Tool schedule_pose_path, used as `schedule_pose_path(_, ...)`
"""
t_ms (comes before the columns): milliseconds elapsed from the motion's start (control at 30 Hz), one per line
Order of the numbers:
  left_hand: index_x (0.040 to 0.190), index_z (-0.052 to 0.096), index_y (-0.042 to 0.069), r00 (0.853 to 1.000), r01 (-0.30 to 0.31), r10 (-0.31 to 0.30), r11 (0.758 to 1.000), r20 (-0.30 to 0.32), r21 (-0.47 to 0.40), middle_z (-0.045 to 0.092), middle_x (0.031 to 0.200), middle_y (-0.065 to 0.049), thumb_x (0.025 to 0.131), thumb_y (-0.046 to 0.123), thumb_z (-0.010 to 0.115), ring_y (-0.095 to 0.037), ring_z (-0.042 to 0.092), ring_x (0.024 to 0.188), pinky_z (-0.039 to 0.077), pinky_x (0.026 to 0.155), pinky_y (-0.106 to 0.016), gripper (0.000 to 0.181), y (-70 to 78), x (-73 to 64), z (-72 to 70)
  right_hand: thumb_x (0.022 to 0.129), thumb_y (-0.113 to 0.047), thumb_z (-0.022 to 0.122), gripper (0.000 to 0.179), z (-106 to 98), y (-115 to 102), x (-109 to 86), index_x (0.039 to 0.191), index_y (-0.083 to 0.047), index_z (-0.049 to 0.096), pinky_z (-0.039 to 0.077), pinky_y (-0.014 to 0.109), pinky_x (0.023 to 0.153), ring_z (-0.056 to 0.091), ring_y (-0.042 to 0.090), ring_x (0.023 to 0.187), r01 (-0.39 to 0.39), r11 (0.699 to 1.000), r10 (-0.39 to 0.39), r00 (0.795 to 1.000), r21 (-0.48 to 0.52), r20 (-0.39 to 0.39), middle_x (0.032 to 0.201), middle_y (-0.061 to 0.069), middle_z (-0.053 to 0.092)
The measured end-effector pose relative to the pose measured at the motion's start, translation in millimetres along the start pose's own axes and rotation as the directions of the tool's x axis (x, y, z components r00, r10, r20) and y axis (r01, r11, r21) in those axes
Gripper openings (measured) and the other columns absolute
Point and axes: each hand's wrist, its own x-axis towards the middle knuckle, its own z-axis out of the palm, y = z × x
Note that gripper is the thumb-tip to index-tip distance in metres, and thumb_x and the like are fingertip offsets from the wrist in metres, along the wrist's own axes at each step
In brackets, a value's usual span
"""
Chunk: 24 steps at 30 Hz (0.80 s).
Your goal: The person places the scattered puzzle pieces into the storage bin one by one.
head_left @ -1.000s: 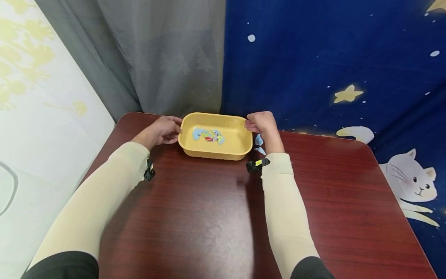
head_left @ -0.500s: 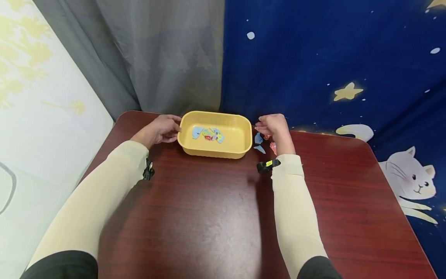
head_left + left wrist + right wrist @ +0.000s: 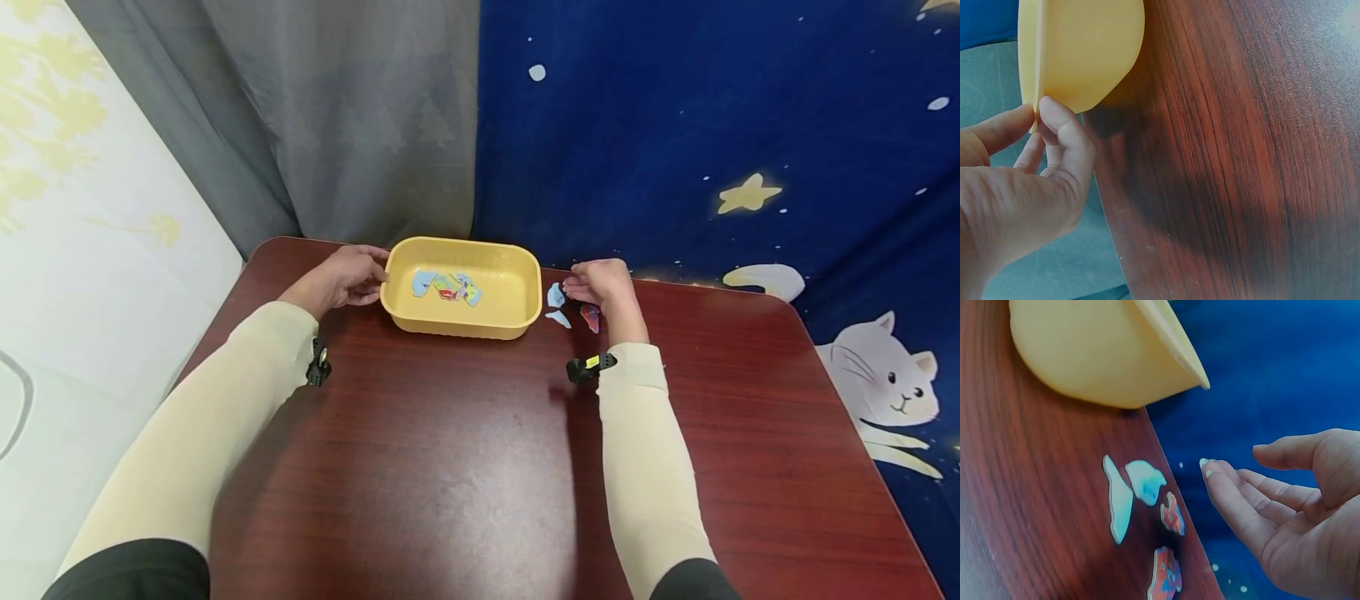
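A yellow plastic tub (image 3: 465,325) stands at the back of the table. My left hand (image 3: 341,282) pinches its left rim between thumb and fingers, as the left wrist view shows at close range. Several flat, irregular puzzle-like pieces lie on its floor, among them a light blue piece (image 3: 423,283). My right hand (image 3: 603,285) hovers right of the tub, fingers extended and holding nothing. Near it on the table are two pale blue pieces (image 3: 1120,503) and two red-and-blue pieces (image 3: 1173,515), one of which the hand hides in the head view.
The dark red wooden table (image 3: 450,450) stretches toward me and to the right. A grey curtain (image 3: 367,125) and a blue star-patterned curtain (image 3: 637,142) hang right behind its back edge. A white patterned panel (image 3: 97,233) stands at the left.
My right hand has left the tub's right rim and moved to the right, uncovering pieces on the table. My left hand stays at the left rim.
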Motion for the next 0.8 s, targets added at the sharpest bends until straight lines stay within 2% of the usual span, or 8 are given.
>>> schedule_pose_path(167, 0.142, 0.045, 0.017, 1.0, -0.005, 0.005, 1.0, -0.001, -0.008, 0.053, 0.094, -0.006, 0.095, 0.007, 0.053, -0.014, 0.057, 0.066, 0.055, 0.065, -0.026, 0.048, -0.5, 1.1, 0.6, 0.096, -0.007, 0.057, 0.037, -8, 6, -0.3, 0.127, 0.01, 0.052, 0.057, 0.033, 0.076, 0.072, 0.02, 0.07, -0.02, 1.0, 0.02, 1.0, -0.004, -0.012, 0.086, 0.016, 0.071)
schedule_pose_path(333, 0.142, 0.044, 0.017, 1.0, -0.009, 0.009, 1.0, 0.001, -0.002, 0.053, 0.097, -0.008, 0.096, 0.007, 0.053, -0.014, 0.057, 0.066, 0.055, 0.065, -0.026, 0.048, -1.5, 1.1, -0.2, 0.095, -0.005, 0.057, 0.036, -14, 14, 1.5, 0.127, 0.012, 0.053, 0.058, 0.029, 0.069, 0.07, 0.016, 0.064, -0.024, 1.0, 0.024, 1.0, -0.018, -0.005, 0.08, 0.014, 0.071)
schedule_pose_path(600, 0.144, 0.043, 0.018, 1.0, -0.001, 0.001, 1.0, 0.0, 0.003, 0.052, 0.098, -0.006, 0.096, 0.008, 0.053, -0.015, 0.057, 0.067, 0.056, 0.067, -0.027, 0.05, -2.8, 2.4, -2.7, 0.095, -0.008, 0.056, 0.035, -15, 26, 3.0, 0.124, 0.013, 0.057, 0.059, 0.028, 0.067, 0.068, 0.013, 0.059, -0.039, 0.995, 0.041, 0.999, -0.088, 0.013, 0.075, 0.01, 0.07)
schedule_pose_path(800, 0.144, 0.044, 0.018, 1.0, -0.004, 0.004, 1.0, 0.002, 0.001, 0.052, 0.098, -0.006, 0.096, 0.008, 0.053, -0.014, 0.058, 0.068, 0.056, 0.068, -0.027, 0.05, -1.4, 1.6, -1.0, 0.094, -0.01, 0.061, 0.033, -11, 33, 4.3, 0.119, 0.01, 0.061, 0.059, 0.029, 0.066, 0.068, 0.014, 0.059, -0.039, 0.987, 0.039, 0.999, -0.158, -0.006, 0.078, 0.014, 0.07)
